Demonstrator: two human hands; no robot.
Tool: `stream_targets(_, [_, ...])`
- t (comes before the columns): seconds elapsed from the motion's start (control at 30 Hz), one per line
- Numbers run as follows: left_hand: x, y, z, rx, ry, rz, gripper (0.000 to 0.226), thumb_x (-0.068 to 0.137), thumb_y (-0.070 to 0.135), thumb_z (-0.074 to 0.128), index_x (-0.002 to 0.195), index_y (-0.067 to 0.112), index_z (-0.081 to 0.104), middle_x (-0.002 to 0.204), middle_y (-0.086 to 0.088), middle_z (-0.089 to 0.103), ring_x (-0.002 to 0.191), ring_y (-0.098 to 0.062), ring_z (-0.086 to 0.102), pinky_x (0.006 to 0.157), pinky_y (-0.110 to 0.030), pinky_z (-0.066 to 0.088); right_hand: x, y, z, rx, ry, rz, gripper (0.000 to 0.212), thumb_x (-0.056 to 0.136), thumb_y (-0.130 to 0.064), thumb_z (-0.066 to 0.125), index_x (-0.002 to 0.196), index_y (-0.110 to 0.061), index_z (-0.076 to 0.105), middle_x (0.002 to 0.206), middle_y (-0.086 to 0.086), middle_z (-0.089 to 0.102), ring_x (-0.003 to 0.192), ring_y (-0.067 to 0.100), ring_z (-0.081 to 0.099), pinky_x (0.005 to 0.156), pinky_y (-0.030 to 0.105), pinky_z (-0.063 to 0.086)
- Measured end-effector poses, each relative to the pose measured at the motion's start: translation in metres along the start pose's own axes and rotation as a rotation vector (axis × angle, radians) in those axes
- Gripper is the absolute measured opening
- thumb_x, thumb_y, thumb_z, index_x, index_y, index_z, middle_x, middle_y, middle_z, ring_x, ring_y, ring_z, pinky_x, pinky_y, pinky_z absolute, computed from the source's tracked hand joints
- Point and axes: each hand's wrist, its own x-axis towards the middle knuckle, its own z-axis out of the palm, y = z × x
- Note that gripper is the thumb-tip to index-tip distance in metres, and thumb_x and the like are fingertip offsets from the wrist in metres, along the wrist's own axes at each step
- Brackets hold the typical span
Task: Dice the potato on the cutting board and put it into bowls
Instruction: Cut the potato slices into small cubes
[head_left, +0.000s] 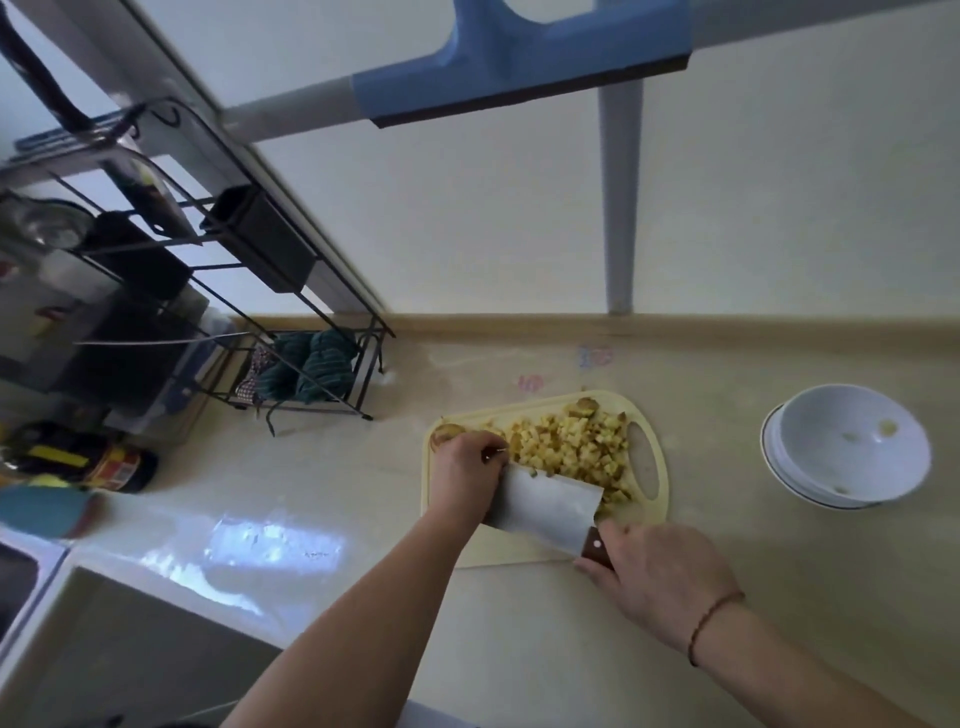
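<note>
A pale yellow cutting board lies on the counter with a heap of diced potato on its far right part. My right hand grips the wooden handle of a cleaver, whose broad blade stands on the board beside the dice. My left hand rests on the board left of the blade, fingers curled over a piece of potato I can barely see. An uncut potato end lies by the board's far left corner. White stacked bowls sit to the right, holding a few potato bits.
A black wire rack with green cloths stands at the back left against the wall. Jars and bottles lie on the left counter. A sink edge is at the lower left. A blue-trimmed shelf hangs overhead.
</note>
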Motion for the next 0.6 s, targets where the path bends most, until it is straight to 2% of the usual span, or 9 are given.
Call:
stream_targets(0.07, [0.001, 0.000, 0.002, -0.009, 0.068, 0.090, 0.019, 0.085, -0.007, 0.071, 0.096, 0.005, 0.080, 0.103, -0.007, 0.076, 0.099, -0.021, 0.066, 0.083, -0.001, 0.034, 0.000, -0.002, 0.000, 0.011, 0.007, 0.009, 0.051, 0.097, -0.065, 0.022, 0.114, -0.025, 0.048, 0.108, 0.000, 0.066, 0.095, 0.023, 0.065, 0.066, 0.034, 0.038])
stream_targets(0.1, [0.000, -0.002, 0.004, -0.022, 0.123, 0.133, 0.021, 0.083, -0.011, 0.070, 0.093, 0.005, 0.079, 0.103, -0.005, 0.074, 0.098, -0.021, 0.066, 0.088, -0.004, 0.038, 0.000, -0.002, 0.000, 0.015, 0.007, 0.015, 0.051, 0.098, -0.065, 0.022, 0.114, -0.025, 0.048, 0.107, 0.000, 0.066, 0.095, 0.022, 0.065, 0.066, 0.034, 0.039])
stream_targets(0.13, [-0.001, -0.005, 0.004, -0.037, 0.181, 0.167, 0.023, 0.080, -0.014, 0.070, 0.091, 0.005, 0.078, 0.103, -0.001, 0.070, 0.097, -0.022, 0.066, 0.091, -0.014, 0.045, 0.000, -0.002, 0.001, 0.020, 0.006, 0.019, 0.051, 0.097, -0.065, 0.021, 0.114, -0.025, 0.048, 0.106, -0.001, 0.066, 0.094, 0.022, 0.066, 0.066, 0.034, 0.041])
stream_targets(0.2, [-0.003, -0.015, 0.002, -0.045, 0.240, 0.203, 0.025, 0.077, -0.013, 0.074, 0.090, 0.008, 0.077, 0.102, 0.006, 0.063, 0.096, -0.026, 0.064, 0.086, -0.035, 0.054, -0.001, -0.002, 0.002, 0.029, 0.013, 0.027, 0.052, 0.097, -0.066, 0.021, 0.112, -0.026, 0.049, 0.103, -0.002, 0.066, 0.090, 0.020, 0.066, 0.066, 0.034, 0.043])
stream_targets(0.23, [-0.005, -0.020, 0.001, -0.017, 0.239, 0.205, 0.023, 0.075, -0.009, 0.079, 0.091, 0.009, 0.077, 0.101, 0.006, 0.063, 0.096, -0.027, 0.062, 0.085, -0.039, 0.054, -0.002, -0.002, 0.003, 0.029, 0.018, 0.028, 0.052, 0.097, -0.067, 0.020, 0.112, -0.026, 0.049, 0.101, -0.003, 0.066, 0.089, 0.020, 0.066, 0.065, 0.034, 0.043])
stream_targets(0.33, [-0.011, -0.033, 0.002, 0.091, 0.163, 0.161, 0.025, 0.072, 0.015, 0.089, 0.094, 0.015, 0.077, 0.108, 0.002, 0.068, 0.102, -0.024, 0.056, 0.092, -0.038, 0.045, -0.005, -0.005, 0.004, 0.031, 0.025, 0.030, 0.053, 0.096, -0.067, 0.020, 0.111, -0.026, 0.049, 0.099, -0.003, 0.066, 0.087, 0.020, 0.066, 0.064, 0.033, 0.042])
stream_targets(0.43, [-0.012, -0.028, 0.001, 0.140, 0.107, 0.039, 0.028, 0.077, 0.034, 0.086, 0.099, 0.020, 0.076, 0.117, 0.007, 0.065, 0.113, -0.022, 0.051, 0.098, -0.031, 0.029, -0.007, -0.007, 0.004, 0.027, 0.028, 0.036, 0.052, 0.097, -0.066, 0.020, 0.112, -0.026, 0.049, 0.102, -0.002, 0.066, 0.090, 0.021, 0.066, 0.063, 0.033, 0.040])
stream_targets(0.6, [-0.006, -0.010, 0.003, 0.255, 0.075, -0.073, 0.027, 0.089, 0.050, 0.071, 0.097, 0.025, 0.067, 0.118, 0.008, 0.061, 0.121, -0.021, 0.046, 0.104, -0.037, 0.030, -0.011, -0.009, 0.003, 0.015, 0.025, 0.035, 0.052, 0.098, -0.064, 0.021, 0.115, -0.024, 0.049, 0.104, 0.000, 0.066, 0.091, 0.023, 0.066, 0.063, 0.033, 0.038])
